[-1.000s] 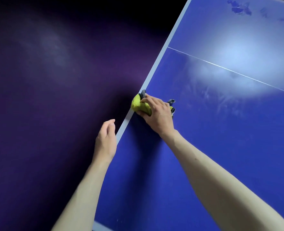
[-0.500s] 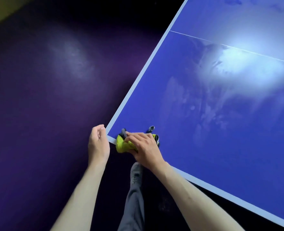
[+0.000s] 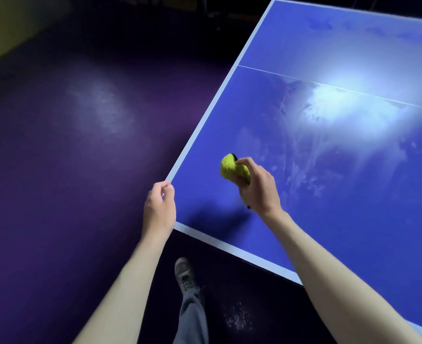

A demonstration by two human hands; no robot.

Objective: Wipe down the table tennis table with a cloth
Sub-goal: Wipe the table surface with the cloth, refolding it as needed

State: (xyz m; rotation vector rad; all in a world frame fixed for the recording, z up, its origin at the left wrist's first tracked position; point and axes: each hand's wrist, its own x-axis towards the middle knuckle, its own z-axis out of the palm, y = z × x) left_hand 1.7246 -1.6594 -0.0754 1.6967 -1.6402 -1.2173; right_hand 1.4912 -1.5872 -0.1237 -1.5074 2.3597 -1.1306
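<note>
yellow cloth (image 3: pixel 232 167) is being gripped by the right hand (image 3: pixel 259 187) above the table (image 3: pixel 341 219) corner, the left hand (image 3: pixel 159 209) is curling loosely there holding nothing — probably between strokes, pressing down on the streaks is coming next.

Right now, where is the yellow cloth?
In the head view the yellow cloth is bunched in the right hand, over the blue table near its left corner, right of the left hand.
</note>
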